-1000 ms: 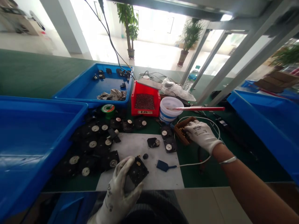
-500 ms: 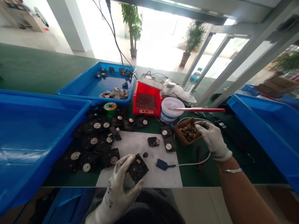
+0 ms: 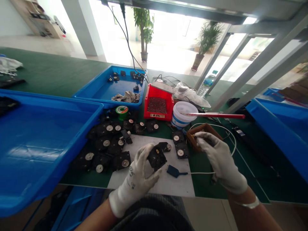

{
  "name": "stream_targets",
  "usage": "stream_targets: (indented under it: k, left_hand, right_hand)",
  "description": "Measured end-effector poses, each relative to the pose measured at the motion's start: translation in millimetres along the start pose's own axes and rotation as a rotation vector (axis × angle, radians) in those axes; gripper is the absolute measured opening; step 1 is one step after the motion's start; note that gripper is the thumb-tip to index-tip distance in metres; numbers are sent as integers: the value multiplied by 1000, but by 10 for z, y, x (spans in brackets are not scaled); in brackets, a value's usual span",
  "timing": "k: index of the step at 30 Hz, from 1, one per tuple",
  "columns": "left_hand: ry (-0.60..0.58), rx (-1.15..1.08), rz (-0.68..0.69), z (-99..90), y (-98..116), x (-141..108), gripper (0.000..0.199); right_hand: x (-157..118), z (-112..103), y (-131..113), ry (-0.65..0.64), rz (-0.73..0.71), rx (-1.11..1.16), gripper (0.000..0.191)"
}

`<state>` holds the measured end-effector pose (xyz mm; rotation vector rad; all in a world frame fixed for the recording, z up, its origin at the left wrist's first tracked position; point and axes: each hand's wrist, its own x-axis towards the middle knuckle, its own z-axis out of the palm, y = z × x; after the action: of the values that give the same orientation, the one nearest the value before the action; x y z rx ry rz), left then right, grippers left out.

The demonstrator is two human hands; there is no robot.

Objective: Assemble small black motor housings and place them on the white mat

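Note:
My left hand (image 3: 141, 175), in a white glove, grips a black square plastic housing (image 3: 157, 157) by its edges, tilted above the white paper (image 3: 154, 189). A small brass piece shows on the housing's top face. My right hand (image 3: 218, 160), gloved too, has thumb and fingers pinched together in front of the small brown box (image 3: 209, 130). A tiny brass part (image 3: 193, 136) shows at those fingertips; its shape is unclear. Behind the left hand lies another black piece (image 3: 164, 147) with a pale disc. A dark blue flat piece (image 3: 176, 171) on a white cord rests on the paper.
Several black housings with silvery discs (image 3: 106, 142) crowd the left. Behind stand a green solder spool (image 3: 122, 112), a red bin of small parts (image 3: 157, 105) and a white tub (image 3: 184, 115) with a red-handled stick across it. Blue trays (image 3: 48, 128) flank both sides.
My left hand has raised the housing and brought it nearer the paper's middle. My right hand has drawn back from inside the box to its front left corner, fingers pinched. The view has shifted left.

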<state>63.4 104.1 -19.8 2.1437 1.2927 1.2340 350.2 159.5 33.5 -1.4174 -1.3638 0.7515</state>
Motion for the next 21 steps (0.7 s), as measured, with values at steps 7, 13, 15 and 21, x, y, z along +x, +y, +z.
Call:
stream_targets:
  k: [7, 13, 15, 21]
  left_hand:
    - [32, -19, -1, 153, -111, -44, 76]
    - [50, -30, 3, 178, -109, -53, 74]
    - [56, -33, 5, 179, -104, -50, 75]
    - [47, -46, -6, 147, -72, -38, 77]
  right_hand:
    - [-530, 741, -193, -175, -650, -431, 14]
    - [-486, 853, -142, -154, -741, -592, 14]
    - [-479, 863, -142, -150, -761, -619, 14]
    - [-495, 884, -167, -141, -801, -672, 13]
